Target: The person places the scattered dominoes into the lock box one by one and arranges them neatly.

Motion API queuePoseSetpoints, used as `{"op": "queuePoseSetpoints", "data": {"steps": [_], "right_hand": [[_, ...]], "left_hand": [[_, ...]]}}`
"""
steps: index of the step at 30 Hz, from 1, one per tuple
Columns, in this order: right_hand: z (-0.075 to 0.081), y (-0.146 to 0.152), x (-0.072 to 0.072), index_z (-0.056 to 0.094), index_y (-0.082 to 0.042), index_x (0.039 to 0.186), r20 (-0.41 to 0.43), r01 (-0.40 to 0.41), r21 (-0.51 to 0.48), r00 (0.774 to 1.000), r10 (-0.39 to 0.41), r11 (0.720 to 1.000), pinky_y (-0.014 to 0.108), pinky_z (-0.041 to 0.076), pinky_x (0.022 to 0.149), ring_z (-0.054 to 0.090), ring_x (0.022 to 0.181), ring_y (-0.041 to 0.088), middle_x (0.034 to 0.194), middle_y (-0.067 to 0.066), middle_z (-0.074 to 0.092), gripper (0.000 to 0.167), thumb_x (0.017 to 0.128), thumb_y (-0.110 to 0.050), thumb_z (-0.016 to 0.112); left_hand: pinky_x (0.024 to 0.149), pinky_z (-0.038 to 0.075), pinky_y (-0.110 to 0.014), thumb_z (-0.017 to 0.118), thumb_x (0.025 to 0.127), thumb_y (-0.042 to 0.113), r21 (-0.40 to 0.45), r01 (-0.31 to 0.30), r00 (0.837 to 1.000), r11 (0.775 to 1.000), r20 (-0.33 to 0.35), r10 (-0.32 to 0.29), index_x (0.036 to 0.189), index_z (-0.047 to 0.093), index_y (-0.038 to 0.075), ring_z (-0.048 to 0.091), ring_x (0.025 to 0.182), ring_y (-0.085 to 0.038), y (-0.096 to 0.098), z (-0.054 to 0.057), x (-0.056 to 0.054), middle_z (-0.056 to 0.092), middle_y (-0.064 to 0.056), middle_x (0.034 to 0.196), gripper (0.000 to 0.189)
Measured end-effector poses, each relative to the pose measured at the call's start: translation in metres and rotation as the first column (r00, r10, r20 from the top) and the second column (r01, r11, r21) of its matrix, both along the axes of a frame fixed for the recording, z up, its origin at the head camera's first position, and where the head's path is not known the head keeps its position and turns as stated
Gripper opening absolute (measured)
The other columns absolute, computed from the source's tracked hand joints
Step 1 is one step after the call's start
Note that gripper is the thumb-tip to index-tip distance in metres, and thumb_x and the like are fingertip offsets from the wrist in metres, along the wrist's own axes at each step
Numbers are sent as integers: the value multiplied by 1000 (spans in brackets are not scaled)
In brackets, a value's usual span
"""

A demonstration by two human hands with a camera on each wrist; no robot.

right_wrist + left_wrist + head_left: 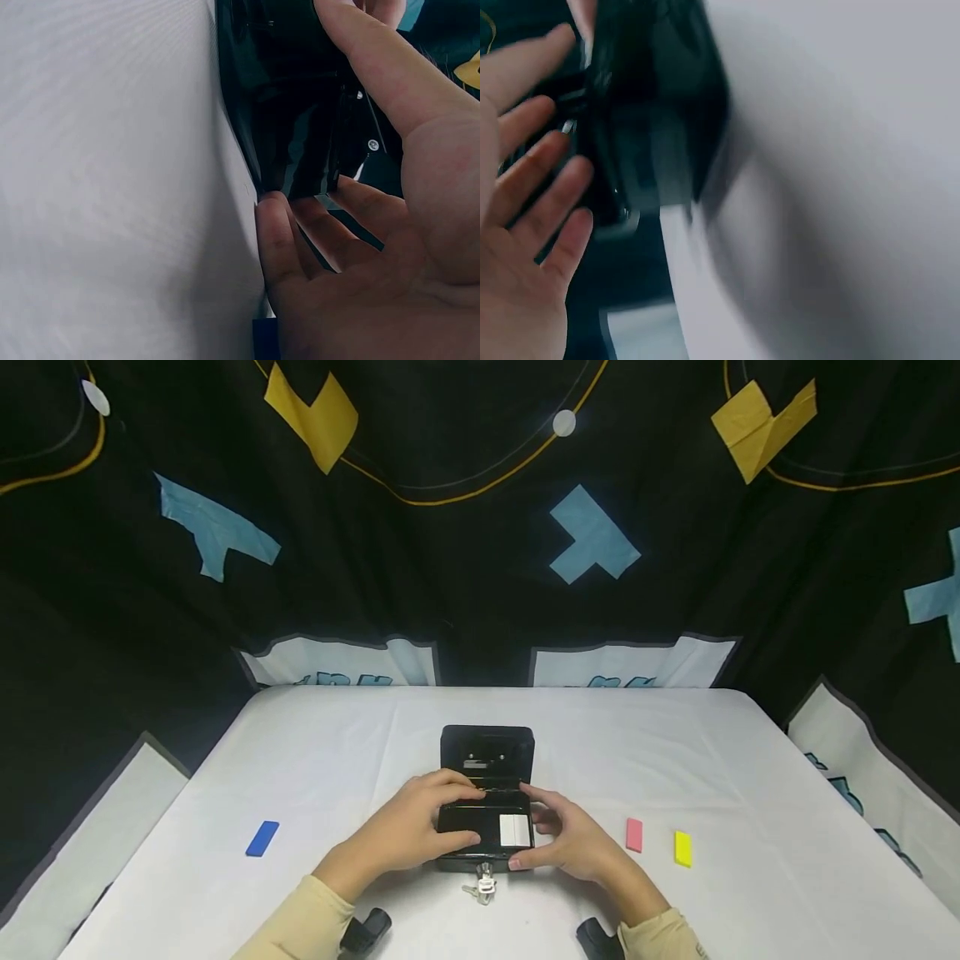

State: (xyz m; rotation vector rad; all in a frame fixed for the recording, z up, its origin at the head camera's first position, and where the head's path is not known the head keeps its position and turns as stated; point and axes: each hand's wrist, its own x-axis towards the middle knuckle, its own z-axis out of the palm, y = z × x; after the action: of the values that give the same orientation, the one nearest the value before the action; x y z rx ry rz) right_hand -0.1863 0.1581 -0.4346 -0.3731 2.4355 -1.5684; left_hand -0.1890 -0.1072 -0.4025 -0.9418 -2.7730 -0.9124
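Blue block (262,839) at 9 o'clock from the black box (476,820), lying well apart on the white counter (637,735). Nearer, also toward 9 o'clock, left hand (401,827) with fingers rather straight and spread, touching the top of the box; not gripping, as far as visible. In the middle, the box itself, with raised lid (498,739) at 12 o'clock, white label (514,831) toward 4 o'clock and keys (474,892) at 6 o'clock. At 3 o'clock, right hand (573,843) bent round that side, holding the box between thumb and fingers. Farther, toward 3 o'clock, untouched: pink block (633,835), then yellow block (682,849).

Step in hand, by judgement: steadying the opened box. Probably required for the next move: even pressure from both sides, fingertips kept clear of the lid's fold.

On the counter, soft creases only lightly visible. Behind, at 12 o'clock, black curtain (465,577) carrying, from left to right, light-blue, yellow, light-blue and yellow shapes; lower down, white panels (341,660).
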Motion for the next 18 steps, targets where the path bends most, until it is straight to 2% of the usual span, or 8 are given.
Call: {"op": "queuePoseSetpoints", "data": {"steps": [5, 8, 12, 18], "right_hand": [[0, 1, 0, 46, -16, 152, -3, 18, 9, 1000, -18, 1000, 54, 50, 97, 61, 113, 35, 129, 15, 59, 104, 62, -16, 98], [-1, 0, 2, 47, -17, 152, 2, 21, 6, 1000, -21, 1000, 54, 49, 97, 60, 113, 33, 127, 14, 59, 103, 62, -16, 98], [-2, 0, 3, 47, -17, 152, -2, 10, 19, 1000, -10, 1000, 54, 49, 97, 60, 113, 32, 127, 14, 59, 102, 63, -18, 98], [-2, 1, 1, 46, -15, 152, -9, 1, -7, 1000, -1, 1000, 53, 49, 98, 60, 115, 36, 135, 18, 55, 103, 63, -16, 97]], "left_hand": [[102, 45, -53, 90, 75, 36, 82, -1, 994, 997, 109, -8, 139, 61, 29, 52, 122, -17, -33, 7, 3, 51, 14, 137, 71], [102, 44, -55, 94, 69, 38, 61, 2, 988, 998, 152, -11, 142, 56, 36, 50, 126, -19, -59, 9, 6, 48, 13, 142, 83], [103, 43, -60, 94, 66, 42, 4, -17, 981, 1000, 194, 16, 140, 55, 42, 48, 130, -25, -103, 10, 11, 49, 8, 144, 84], [99, 42, -66, 94, 63, 48, -66, -108, 960, 992, 254, 121, 142, 56, 31, 51, 126, -35, -168, 8, 19, 49, -3, 146, 89]]}}
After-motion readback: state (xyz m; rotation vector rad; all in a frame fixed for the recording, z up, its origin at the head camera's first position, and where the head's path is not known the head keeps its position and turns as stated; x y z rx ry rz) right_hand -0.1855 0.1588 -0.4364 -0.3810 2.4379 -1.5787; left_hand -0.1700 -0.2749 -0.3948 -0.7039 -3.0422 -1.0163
